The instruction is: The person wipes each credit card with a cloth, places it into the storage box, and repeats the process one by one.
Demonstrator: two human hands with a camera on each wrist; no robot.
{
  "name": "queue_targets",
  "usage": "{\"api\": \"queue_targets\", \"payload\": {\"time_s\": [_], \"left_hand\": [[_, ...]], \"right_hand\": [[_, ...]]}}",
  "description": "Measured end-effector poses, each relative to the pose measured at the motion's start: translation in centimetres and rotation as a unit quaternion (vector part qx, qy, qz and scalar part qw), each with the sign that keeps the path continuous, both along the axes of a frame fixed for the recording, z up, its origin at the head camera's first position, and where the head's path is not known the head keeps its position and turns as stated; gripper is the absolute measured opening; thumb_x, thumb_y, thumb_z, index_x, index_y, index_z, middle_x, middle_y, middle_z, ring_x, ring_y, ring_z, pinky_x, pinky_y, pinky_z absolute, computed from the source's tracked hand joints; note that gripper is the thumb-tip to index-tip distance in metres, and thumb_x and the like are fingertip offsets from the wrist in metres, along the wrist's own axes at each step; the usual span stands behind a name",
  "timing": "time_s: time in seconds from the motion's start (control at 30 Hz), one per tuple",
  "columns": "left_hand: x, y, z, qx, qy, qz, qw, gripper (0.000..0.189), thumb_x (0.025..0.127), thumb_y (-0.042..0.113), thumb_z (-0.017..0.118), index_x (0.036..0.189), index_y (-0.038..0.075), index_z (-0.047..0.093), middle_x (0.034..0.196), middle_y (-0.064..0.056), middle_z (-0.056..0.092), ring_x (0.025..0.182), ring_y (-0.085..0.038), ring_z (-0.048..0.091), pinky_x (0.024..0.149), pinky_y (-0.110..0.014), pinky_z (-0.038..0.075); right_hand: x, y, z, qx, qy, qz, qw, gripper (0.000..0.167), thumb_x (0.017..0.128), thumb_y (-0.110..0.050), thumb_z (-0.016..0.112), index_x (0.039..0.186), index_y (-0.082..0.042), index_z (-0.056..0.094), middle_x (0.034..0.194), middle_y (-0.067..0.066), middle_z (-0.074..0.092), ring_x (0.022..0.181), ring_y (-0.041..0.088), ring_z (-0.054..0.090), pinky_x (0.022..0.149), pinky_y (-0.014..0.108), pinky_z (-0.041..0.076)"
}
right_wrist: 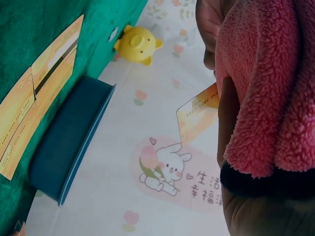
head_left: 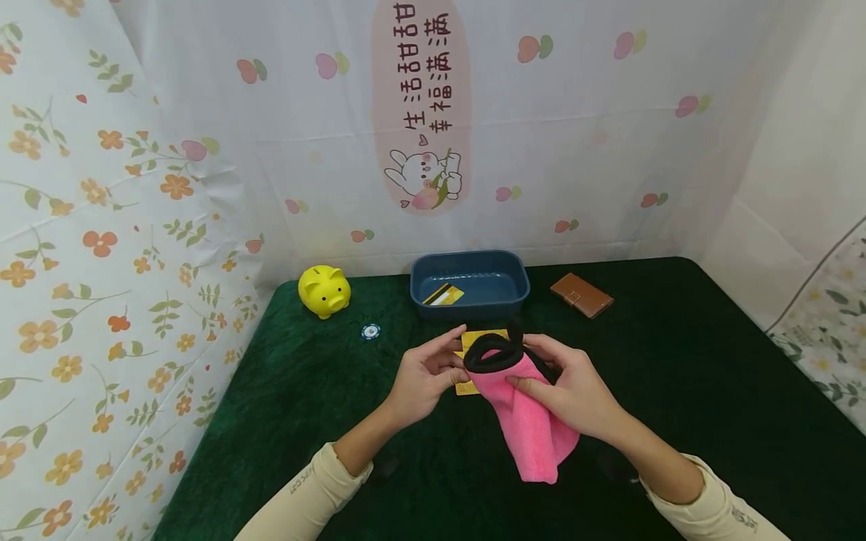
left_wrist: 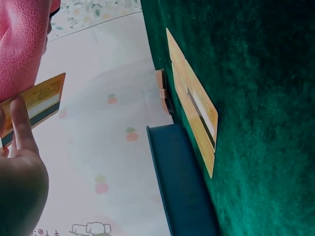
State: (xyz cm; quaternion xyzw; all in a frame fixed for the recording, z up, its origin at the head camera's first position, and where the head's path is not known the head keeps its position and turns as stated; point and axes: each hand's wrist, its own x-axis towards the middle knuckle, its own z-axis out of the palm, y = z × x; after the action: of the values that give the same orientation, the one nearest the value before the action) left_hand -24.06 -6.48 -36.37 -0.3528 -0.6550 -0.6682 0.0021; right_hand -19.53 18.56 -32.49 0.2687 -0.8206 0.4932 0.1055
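We hold a gold card (left_wrist: 47,101) above the desk (head_left: 291,391), and we judge that we are wiping it. The fingers of our left hand (head_left: 419,383) pinch the card; those of our right hand (head_left: 575,387) are clamped on a black-edged pink cloth (head_left: 531,428), whose pile meets the card in the left wrist view. To do this well, we should pinch only one end, leaving the broad face free for the cloth, and press evenly, because thin plastic likely flexes and slips. The corner jutting past the cloth in the right wrist view helps us check the tilt. More cards (right_wrist: 17,115) lie on the desk just in front of the tray (head_left: 501,308), which stands near the middle of the desk's far edge. The hanging folds could sweep them askew, so we do best to gather the loose cloth into our palm and work nearer the desk's near edge.
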Motion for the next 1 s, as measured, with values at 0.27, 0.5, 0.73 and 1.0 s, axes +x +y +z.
{"api": "queue_targets", "payload": {"time_s": [0.27, 0.5, 0.73, 1.0], "left_hand": [[0.1, -0.4, -0.1, 0.009, -0.004, 0.02, 0.9997, 0.056, 0.092, 0.001, 0.067, 0.143, -0.006, 0.045, 0.114, -0.024, 0.059, 0.092, -0.016, 0.066, 0.081, -0.028, 0.058], [0.3, -0.5, 0.2, 0.044, -0.006, 0.047, 0.9979, 0.058, 0.09, -0.003, 0.068, 0.142, -0.003, 0.045, 0.122, -0.027, 0.058, 0.095, -0.02, 0.067, 0.085, -0.032, 0.058], [0.6, -0.5, 0.6, 0.069, -0.023, 0.047, 0.9962, 0.06, 0.089, -0.001, 0.07, 0.143, -0.001, 0.045, 0.123, -0.028, 0.056, 0.094, -0.02, 0.066, 0.078, -0.03, 0.059], [0.8, -0.6, 0.6, 0.069, -0.021, 0.04, 0.9966, 0.058, 0.091, -0.001, 0.068, 0.143, -0.001, 0.043, 0.123, -0.027, 0.055, 0.095, -0.02, 0.066, 0.078, -0.029, 0.058]], "right_hand": [[0.0, 0.0, -0.1, 0.006, -0.001, 0.003, 1.0, 0.045, 0.088, -0.002, 0.073, 0.131, -0.003, 0.058, 0.114, 0.009, 0.071, 0.086, 0.013, 0.064, 0.068, 0.026, 0.055], [-0.1, 0.4, -0.4, 0.008, -0.004, 0.002, 1.0, 0.045, 0.087, -0.002, 0.073, 0.13, -0.005, 0.059, 0.114, 0.008, 0.07, 0.084, 0.013, 0.065, 0.067, 0.027, 0.055], [-0.2, 1.2, -0.5, 0.011, 0.005, -0.014, 0.9998, 0.045, 0.086, 0.0, 0.073, 0.129, -0.003, 0.059, 0.117, 0.012, 0.07, 0.083, 0.013, 0.064, 0.063, 0.027, 0.054], [-0.3, 2.1, -0.4, 0.016, 0.006, -0.04, 0.9991, 0.045, 0.087, -0.001, 0.074, 0.129, -0.005, 0.06, 0.114, 0.011, 0.07, 0.079, 0.013, 0.064, 0.062, 0.027, 0.055]]}}
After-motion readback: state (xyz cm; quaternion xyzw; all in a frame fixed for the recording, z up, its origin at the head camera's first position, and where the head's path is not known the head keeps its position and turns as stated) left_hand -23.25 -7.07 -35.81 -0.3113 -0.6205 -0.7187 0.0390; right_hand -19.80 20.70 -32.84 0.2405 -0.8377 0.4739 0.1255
